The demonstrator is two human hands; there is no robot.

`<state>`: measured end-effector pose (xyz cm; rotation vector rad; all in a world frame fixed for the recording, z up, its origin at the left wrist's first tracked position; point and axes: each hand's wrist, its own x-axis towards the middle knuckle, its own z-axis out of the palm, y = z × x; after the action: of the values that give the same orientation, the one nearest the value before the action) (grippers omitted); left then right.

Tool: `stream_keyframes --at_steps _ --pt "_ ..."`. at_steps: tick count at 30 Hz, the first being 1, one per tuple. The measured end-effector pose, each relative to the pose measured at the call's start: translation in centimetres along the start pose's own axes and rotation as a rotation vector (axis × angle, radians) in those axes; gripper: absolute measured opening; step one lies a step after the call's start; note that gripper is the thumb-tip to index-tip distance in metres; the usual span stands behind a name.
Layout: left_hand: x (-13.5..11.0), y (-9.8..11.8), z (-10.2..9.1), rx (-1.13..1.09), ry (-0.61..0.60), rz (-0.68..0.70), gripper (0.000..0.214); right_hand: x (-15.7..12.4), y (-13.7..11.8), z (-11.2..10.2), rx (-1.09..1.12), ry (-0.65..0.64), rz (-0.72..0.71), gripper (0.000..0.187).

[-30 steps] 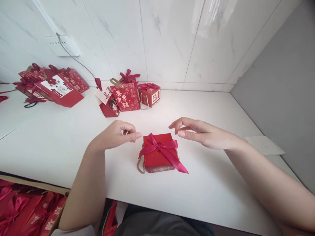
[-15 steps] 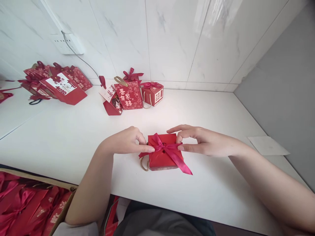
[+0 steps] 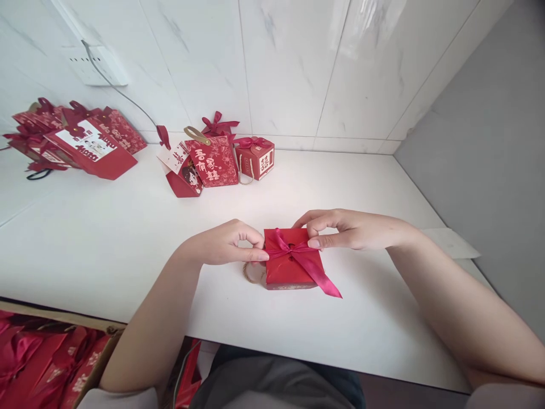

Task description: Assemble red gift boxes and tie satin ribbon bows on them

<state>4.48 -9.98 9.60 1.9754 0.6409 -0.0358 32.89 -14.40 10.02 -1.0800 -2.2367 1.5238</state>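
Note:
A red gift box (image 3: 283, 274) sits on the white table in front of me, with a beige rope handle (image 3: 250, 274) at its left side. Across its top runs a dark pink ribbon (image 3: 313, 270), tied in a bow at the centre, one tail hanging over the front right corner. At the box's left edge my left hand (image 3: 232, 243) pinches the ribbon's left loop between thumb and fingers. On the other side, my right hand (image 3: 347, 230) pinches the ribbon's right loop, its outer fingers stretched behind the box. Fingertips partly hide both loops.
Several red gift boxes (image 3: 215, 165) stand near the tiled wall. More lie in a pile (image 3: 96, 145) at the back left. A carton (image 3: 108, 346) of red boxes is at lower left. White paper (image 3: 453, 243) lies at right. A cable (image 3: 121, 91) hangs from the socket.
My left hand's fingers have closed in on the left loop. The right hand has shifted slightly up along the ribbon. The whole view has turned a little.

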Motion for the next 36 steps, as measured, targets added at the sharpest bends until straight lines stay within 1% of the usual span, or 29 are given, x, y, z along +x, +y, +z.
stream_keyframes --at_steps 7,12,16,19,21,24,25,26,28,30,33,35,36 --pt "0.5 -0.1 0.0 -0.014 -0.019 0.026 0.038 0.0 0.2 -0.2 0.026 -0.029 0.003 0.027" --pt "0.6 -0.6 0.1 -0.057 -0.067 0.031 0.026 0.3 0.7 -0.4 0.038 -0.038 -0.002 0.026" --pt "0.9 -1.3 0.3 -0.100 -0.058 0.010 0.023 0.4 0.9 -0.4 0.045 -0.036 -0.013 0.026" --pt "1.0 -1.7 0.3 -0.097 -0.164 0.009 0.024 0.4 1.0 -0.5 0.065 -0.044 -0.016 0.030" --pt "1.0 -2.0 0.0 -0.050 -0.238 -0.035 0.027 0.3 1.1 -0.6 0.097 -0.034 -0.022 0.036" --pt "0.4 -2.4 -0.8 0.040 -0.275 -0.153 0.030 0.1 1.4 -0.9 0.159 0.071 -0.034 0.048" --pt "0.2 -2.6 -1.2 0.055 -0.260 -0.180 0.031 0.0 1.5 -1.1 0.181 0.109 -0.036 0.053" --pt "-0.1 -2.7 -1.6 0.064 -0.217 -0.195 0.032 0.0 1.6 -1.2 0.200 0.135 -0.039 0.055" --pt "-0.5 -3.0 -2.1 0.068 -0.072 -0.182 0.040 0.1 1.9 -1.4 0.233 0.152 -0.050 0.056" --pt "-0.6 -2.9 -2.0 0.059 0.100 -0.122 0.053 0.3 2.2 -1.4 0.279 0.185 -0.073 0.052" --pt "-0.2 -1.5 -0.7 0.021 0.295 0.040 0.067 1.5 3.7 -1.0 0.353 0.304 -0.099 0.048" --pt "0.2 -0.1 0.6 0.026 0.420 0.169 0.072 2.7 5.5 -0.5 0.397 0.419 -0.105 0.045" --pt "0.4 0.6 1.2 0.039 0.467 0.214 0.072 3.4 6.6 -0.2 0.462 0.476 -0.112 0.045"
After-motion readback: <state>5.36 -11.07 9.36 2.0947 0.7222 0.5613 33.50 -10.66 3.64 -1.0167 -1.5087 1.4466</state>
